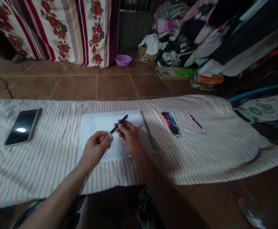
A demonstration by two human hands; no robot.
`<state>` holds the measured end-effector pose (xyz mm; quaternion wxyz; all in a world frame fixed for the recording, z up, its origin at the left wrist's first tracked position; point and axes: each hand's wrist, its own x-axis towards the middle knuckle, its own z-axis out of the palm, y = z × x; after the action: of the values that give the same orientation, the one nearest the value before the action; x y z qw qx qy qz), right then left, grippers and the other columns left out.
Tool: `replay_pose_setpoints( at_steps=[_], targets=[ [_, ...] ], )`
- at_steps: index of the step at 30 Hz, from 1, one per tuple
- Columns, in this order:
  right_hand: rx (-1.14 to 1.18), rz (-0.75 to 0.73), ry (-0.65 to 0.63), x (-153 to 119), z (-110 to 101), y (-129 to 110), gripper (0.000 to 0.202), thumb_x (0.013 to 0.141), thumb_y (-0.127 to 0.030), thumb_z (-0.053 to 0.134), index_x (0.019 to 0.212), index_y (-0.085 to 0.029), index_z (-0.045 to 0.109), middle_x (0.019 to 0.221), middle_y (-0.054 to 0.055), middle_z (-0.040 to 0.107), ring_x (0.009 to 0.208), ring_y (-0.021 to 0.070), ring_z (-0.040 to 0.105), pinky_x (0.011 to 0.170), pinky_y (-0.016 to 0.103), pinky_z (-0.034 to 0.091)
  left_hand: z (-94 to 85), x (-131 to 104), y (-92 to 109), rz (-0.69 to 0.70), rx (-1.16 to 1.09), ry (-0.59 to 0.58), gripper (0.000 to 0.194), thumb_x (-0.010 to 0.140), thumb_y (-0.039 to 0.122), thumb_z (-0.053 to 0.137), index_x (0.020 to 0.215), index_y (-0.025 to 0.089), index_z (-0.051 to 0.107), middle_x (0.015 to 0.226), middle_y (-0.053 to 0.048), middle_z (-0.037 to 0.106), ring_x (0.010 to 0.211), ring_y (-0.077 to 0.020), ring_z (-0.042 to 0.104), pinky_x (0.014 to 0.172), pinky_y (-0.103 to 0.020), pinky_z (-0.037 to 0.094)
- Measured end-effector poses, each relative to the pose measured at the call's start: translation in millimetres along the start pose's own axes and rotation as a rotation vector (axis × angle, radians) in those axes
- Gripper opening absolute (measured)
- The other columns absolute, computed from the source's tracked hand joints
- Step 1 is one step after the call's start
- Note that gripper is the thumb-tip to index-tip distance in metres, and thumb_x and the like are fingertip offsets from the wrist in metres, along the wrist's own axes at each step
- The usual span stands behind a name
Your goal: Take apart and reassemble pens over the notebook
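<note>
A black pen [122, 120] slants above an open spiral-bound notebook [134, 116], its upper end pointing away to the right. My right hand [130, 135] pinches the pen around its middle. The fingers of my left hand [97, 144] are closed at the pen's lower end, near a small pale bit that I cannot make out. Both hands are over the white page, which has printed lines along its left side and bottom. The wire binding runs down the notebook's right edge.
A striped cloth [57, 152] covers the low table. On it, a phone [23, 127] lies at left; several pens [171, 124] and a separate pink-and-black pair [194, 122] lie at right. Beyond are a purple basin [123, 60], a floral curtain [64, 31] and piled clothes [169, 25].
</note>
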<state>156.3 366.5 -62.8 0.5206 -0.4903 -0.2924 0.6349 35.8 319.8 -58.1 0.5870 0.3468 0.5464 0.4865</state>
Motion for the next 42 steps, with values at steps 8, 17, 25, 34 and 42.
replay_pose_setpoints(
  at_steps=[8, 17, 25, 34, 42],
  targets=[
    [-0.001, 0.009, -0.023, -0.4, -1.6, 0.2, 0.026, 0.066, -0.026, 0.065, 0.09, -0.018, 0.06, 0.085, 0.004, 0.069, 0.059, 0.0077, 0.056, 0.049, 0.018, 0.038, -1.3, 1.1, -2.4, 0.022, -0.026, -0.013, 0.019, 0.069, 0.029, 0.065, 0.073, 0.016, 0.052, 0.047, 0.007, 0.044, 0.041, -0.0039, 0.034, 0.039, -0.017, 0.021],
    [0.002, 0.04, -0.036, -0.9, -1.4, 0.7, 0.025, 0.066, -0.025, 0.063, 0.09, -0.016, 0.062, 0.086, 0.005, 0.069, 0.06, 0.0079, 0.057, 0.047, 0.018, 0.036, -2.3, 0.3, -4.1, 0.0, -0.009, -0.025, 0.022, 0.07, 0.033, 0.065, 0.075, 0.015, 0.053, 0.045, 0.006, 0.044, 0.038, -0.0041, 0.032, 0.038, -0.018, 0.018],
    [-0.022, 0.03, -0.038, -2.1, -1.8, 0.0, 0.022, 0.064, -0.029, 0.066, 0.082, -0.017, 0.063, 0.082, 0.003, 0.069, 0.058, 0.0073, 0.055, 0.048, 0.019, 0.036, -3.0, 1.6, -3.0, -0.009, 0.025, -0.009, 0.024, 0.068, 0.034, 0.067, 0.074, 0.014, 0.054, 0.044, 0.006, 0.044, 0.038, -0.0042, 0.032, 0.038, -0.018, 0.018],
    [-0.11, 0.003, 0.008, -0.6, -2.0, 3.1, 0.025, 0.063, -0.036, 0.069, 0.075, -0.015, 0.062, 0.07, 0.0, 0.062, 0.057, 0.0068, 0.054, 0.048, 0.018, 0.037, -4.5, 1.8, -8.0, 0.0, 0.051, -0.003, 0.027, 0.068, 0.038, 0.067, 0.076, 0.015, 0.052, 0.046, 0.005, 0.05, 0.036, -0.0039, 0.035, 0.036, -0.017, 0.021],
    [-0.075, 0.006, 0.008, 1.0, -2.9, 5.8, 0.027, 0.061, -0.037, 0.071, 0.075, -0.016, 0.061, 0.066, -0.001, 0.06, 0.057, 0.0072, 0.053, 0.048, 0.019, 0.038, -2.4, 0.7, -6.3, 0.044, 0.071, -0.016, 0.027, 0.072, 0.036, 0.064, 0.083, 0.015, 0.052, 0.046, 0.004, 0.054, 0.032, -0.0043, 0.037, 0.034, -0.017, 0.025]
  ],
)
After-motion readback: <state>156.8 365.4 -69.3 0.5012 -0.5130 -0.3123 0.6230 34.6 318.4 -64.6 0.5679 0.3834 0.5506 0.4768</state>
